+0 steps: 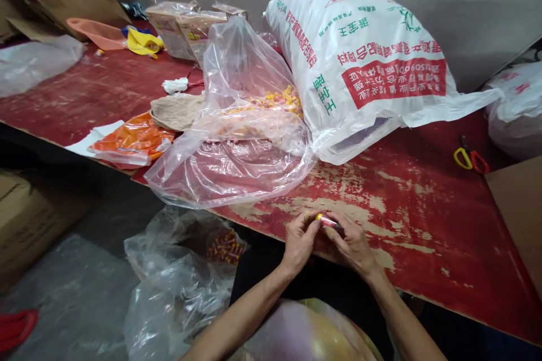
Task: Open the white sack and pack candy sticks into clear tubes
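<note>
My left hand [298, 241] and my right hand [352, 243] meet at the near edge of a worn red table [423, 208]. Together they pinch a small red and yellow tube-like piece [325, 219] between their fingertips. Just beyond my hands lies a big clear plastic bag [237, 152] holding a heap of small yellow and pink pieces [277, 100]. Below the table edge, left of my arms, another clear bag [178, 276] holds several red and yellow pieces [224, 245].
A large white printed sack [359, 62] lies behind the clear bag. Scissors with yellow and red handles [470, 159] rest at the right. An orange packet [131, 141], cartons [182, 28] and a plastic scoop [99, 32] sit at the left. Cardboard boxes [29, 214] stand on the floor.
</note>
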`<state>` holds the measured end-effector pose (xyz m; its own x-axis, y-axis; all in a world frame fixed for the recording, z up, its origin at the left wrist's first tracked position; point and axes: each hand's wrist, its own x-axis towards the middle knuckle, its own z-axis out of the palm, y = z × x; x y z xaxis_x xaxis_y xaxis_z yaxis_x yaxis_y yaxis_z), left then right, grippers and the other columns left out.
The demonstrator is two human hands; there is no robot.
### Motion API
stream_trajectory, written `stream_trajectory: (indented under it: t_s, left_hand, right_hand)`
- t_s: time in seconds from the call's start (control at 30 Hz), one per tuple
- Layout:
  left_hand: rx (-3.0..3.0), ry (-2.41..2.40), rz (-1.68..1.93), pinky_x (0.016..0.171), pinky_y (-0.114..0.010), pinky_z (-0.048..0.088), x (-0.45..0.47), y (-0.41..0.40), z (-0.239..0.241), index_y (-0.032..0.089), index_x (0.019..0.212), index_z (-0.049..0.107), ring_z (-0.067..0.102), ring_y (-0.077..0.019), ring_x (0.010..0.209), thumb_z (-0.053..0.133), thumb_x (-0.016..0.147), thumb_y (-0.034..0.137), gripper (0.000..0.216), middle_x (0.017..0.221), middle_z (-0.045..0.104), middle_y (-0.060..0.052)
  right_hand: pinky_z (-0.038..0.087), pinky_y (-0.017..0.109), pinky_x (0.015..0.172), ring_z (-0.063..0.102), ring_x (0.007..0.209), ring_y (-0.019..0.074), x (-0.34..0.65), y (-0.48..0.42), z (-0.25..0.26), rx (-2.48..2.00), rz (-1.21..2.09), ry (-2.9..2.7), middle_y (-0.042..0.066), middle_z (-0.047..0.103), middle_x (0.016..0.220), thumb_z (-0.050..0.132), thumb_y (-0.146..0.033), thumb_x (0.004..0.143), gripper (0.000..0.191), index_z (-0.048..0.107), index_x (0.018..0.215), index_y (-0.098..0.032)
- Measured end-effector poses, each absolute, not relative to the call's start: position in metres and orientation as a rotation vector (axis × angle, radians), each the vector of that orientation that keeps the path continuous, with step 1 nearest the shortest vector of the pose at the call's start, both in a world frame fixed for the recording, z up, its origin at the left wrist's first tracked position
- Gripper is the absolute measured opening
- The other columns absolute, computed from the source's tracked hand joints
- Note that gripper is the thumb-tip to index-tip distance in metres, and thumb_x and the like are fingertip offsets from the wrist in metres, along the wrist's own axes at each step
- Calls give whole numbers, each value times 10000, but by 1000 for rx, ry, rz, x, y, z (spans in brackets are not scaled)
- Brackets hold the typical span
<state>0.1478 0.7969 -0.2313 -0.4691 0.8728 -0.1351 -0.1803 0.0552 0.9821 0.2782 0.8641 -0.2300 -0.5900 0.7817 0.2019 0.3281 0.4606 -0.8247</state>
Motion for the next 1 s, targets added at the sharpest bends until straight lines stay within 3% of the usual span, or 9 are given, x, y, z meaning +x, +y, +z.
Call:
stream_trajectory:
  t_s: [0.27,0.43,0.57,0.67,0.8,1.0]
  left_hand:
    - [1003,1437,1305,872,-341,524,159,799,-237,183,1033,687,667,-204,924,500,814,194,288,1007,718,-70]
    - [1232,1664,1343,1015,-396,438,146,803,-238,158,1071,677,576,-248,1157,511,788,135,329,1203,640,-131]
    - [1147,1731,1471,847,-318,514,136,800,-239,166,1014,665,651,-180,900,468,803,102,296,962,684,-75]
    - [1058,1743,1502,792,-286,513,133,802,-241,163,971,661,646,-165,838,468,804,99,263,897,675,-56]
    - [966,1764,1485,813,-298,500,134,808,-242,178,1002,653,639,-173,856,476,847,166,236,915,667,-57]
    - [1059,1730,1471,851,-321,491,133,808,-235,165,1080,626,625,-196,948,470,875,254,273,1013,646,-96]
  right_hand:
    - [495,323,728,633,815,203,300,872,-215,-930,815,-2488,65,677,905,434,-296,925,206,617,964,-212]
    - [340,266,519,546,546,158,325,893,-212,-1081,367,-2949,45,614,678,423,-249,890,183,598,861,-203]
    - [297,271,524,544,552,159,329,896,-223,-1020,232,-3078,43,583,662,390,-210,882,186,565,824,-192]
    - [286,275,523,544,556,164,327,896,-227,-1012,185,-3138,50,582,689,385,-194,873,180,549,801,-195]
    - [341,288,555,567,624,192,326,895,-224,-1007,225,-3115,74,602,766,399,-195,857,160,558,833,-191]
    - [430,280,630,567,682,170,320,901,-217,-843,603,-2873,44,623,803,408,-238,905,170,577,906,-215]
